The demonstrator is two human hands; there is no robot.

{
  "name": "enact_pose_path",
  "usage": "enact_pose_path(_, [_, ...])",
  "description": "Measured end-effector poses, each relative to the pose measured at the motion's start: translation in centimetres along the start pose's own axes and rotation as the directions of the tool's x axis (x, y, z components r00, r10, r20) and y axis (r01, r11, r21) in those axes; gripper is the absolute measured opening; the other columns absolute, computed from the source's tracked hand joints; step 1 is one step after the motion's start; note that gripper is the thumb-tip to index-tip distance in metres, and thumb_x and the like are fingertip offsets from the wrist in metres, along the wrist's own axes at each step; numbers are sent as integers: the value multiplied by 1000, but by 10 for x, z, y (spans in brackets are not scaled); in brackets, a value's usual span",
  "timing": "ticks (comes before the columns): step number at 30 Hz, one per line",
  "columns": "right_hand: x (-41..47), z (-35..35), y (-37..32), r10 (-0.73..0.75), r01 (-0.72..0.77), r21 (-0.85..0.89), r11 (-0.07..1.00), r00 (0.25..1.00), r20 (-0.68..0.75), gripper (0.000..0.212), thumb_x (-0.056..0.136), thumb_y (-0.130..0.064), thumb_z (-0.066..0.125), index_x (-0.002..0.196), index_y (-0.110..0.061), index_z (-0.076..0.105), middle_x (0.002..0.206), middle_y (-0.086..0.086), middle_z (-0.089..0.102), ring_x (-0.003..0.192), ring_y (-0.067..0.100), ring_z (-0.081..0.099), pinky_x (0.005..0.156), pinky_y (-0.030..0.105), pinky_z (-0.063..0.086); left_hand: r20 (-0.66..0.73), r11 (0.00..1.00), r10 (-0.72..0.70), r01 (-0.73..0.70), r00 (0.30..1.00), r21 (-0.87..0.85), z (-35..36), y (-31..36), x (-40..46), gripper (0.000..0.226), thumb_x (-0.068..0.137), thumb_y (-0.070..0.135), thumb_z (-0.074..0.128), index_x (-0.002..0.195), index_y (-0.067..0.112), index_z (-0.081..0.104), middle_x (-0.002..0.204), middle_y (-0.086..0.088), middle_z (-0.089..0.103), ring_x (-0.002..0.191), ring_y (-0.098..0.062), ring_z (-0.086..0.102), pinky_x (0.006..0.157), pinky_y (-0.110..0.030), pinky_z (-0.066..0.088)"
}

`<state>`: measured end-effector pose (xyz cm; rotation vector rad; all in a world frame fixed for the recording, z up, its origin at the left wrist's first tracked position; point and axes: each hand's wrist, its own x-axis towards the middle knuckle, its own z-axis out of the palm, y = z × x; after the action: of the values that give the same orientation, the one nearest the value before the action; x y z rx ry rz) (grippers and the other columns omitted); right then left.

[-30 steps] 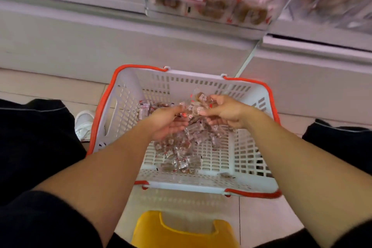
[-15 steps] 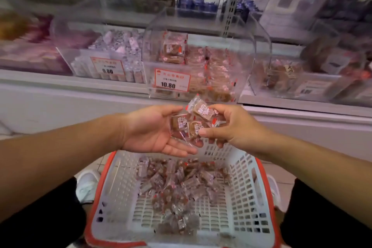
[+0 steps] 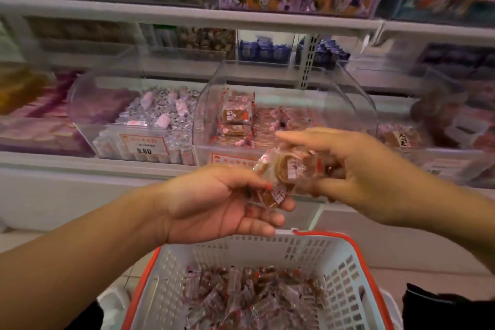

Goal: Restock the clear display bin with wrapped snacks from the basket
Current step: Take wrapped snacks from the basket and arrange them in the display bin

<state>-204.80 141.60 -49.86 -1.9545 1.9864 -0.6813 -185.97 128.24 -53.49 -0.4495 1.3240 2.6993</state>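
A small bunch of wrapped snacks (image 3: 284,171), brown in clear red-trimmed wrappers, is held up between both hands. My left hand (image 3: 222,201) cups under it, thumb pinching one snack against the fingers. My right hand (image 3: 356,171) grips the rest from the right, fingers curled round them. Behind the hands stands the clear display bin (image 3: 348,99), partly filled with the same snacks. Below, the white basket (image 3: 345,276) with an orange rim holds many more wrapped snacks (image 3: 249,300).
A second clear bin (image 3: 88,94) of silver and pink sweets stands left of the display bin, with a 9.80 price tag (image 3: 144,146). More bins and price tags fill the shelves above. The white shelf front (image 3: 67,195) runs behind the basket.
Both hands have risen from the basket with the snacks, now up in front of the display bin. My head has tilted up, so the upper shelves show and the basket sits low in view.
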Motion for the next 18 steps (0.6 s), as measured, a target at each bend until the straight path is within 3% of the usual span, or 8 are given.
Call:
enact_pose_path(2, [-1, -4, 1, -71, 67, -204, 977, 997, -11, 84, 84, -6, 74, 149, -44, 37, 144, -30, 44, 130, -12, 40, 102, 1, 30, -25, 999, -13, 12, 1000, -42, -4, 3, -1, 35, 79, 8, 57, 112, -3, 59, 97, -22, 67, 74, -28, 68, 62, -32, 58])
enact_pose_path(6, [-1, 17, -1, -48, 58, -243, 968, 998, 48, 91, 89, -8, 68, 156, -42, 16, 156, -24, 30, 136, -14, 22, 108, 1, 16, -23, 999, -43, 43, 999, -3, -5, 6, 4, 42, 80, 14, 52, 118, -4, 61, 114, -28, 63, 82, -31, 69, 60, -31, 58])
enact_pose_path(9, [-2, 31, -6, 8, 12, -242, 970, 997, 83, 106, 90, 0, 55, 149, -55, -13, 153, -24, 32, 125, -4, 43, 104, 25, 41, 65, 996, -63, 59, 996, 61, -1, 5, 9, 41, 87, 27, 53, 117, 1, 64, 113, -25, 62, 85, -29, 67, 61, -30, 58])
enact_pose_path(11, [-4, 37, -6, 24, -5, -193, 981, 995, 95, 111, 88, 2, 52, 144, -57, -23, 128, -22, 50, 93, -2, 57, 83, 36, 53, 54, 991, -47, 40, 997, 130, 4, 2, 12, 39, 87, 34, 60, 112, 5, 67, 107, -21, 65, 82, -24, 68, 58, -27, 57])
enact_pose_path(12, [-5, 38, -6, 25, -8, -169, 986, 995, 98, 112, 88, 3, 53, 144, -56, -25, 126, -20, 51, 83, -2, 56, 78, 36, 54, 29, 986, -33, 27, 999, 163, 6, -1, 13, 36, 86, 33, 64, 109, 5, 69, 103, -18, 66, 81, -23, 68, 56, -26, 56])
enact_pose_path(13, [-6, 37, -7, 25, -9, -150, 989, 994, 105, 113, 88, 3, 54, 145, -55, -24, 137, -18, 45, 83, -6, 55, 78, 32, 53, 13, 982, -22, 19, 1000, 186, 7, -4, 13, 33, 86, 30, 65, 108, 5, 69, 102, -17, 67, 80, -21, 69, 56, -25, 55])
enact_pose_path(15, [-7, 31, -9, 4, 8, -97, 995, 992, 124, 110, 86, 0, 58, 149, -53, -14, 156, -22, 24, 104, -17, 49, 89, 20, 48, 12, 979, -17, 14, 1000, 203, 9, -7, 11, 31, 86, 25, 66, 109, 4, 67, 105, -16, 66, 80, -21, 69, 58, -27, 56])
enact_pose_path(18, [-10, 15, -7, -55, 42, 76, 996, 983, 174, 92, 86, -11, 61, 152, -51, 12, 154, -26, 30, 134, -6, 40, 105, 21, 43, 16, 967, -16, 11, 1000, 255, 8, -6, 5, 26, 85, 20, 66, 108, 8, 65, 101, -12, 67, 83, -21, 68, 62, -29, 56])
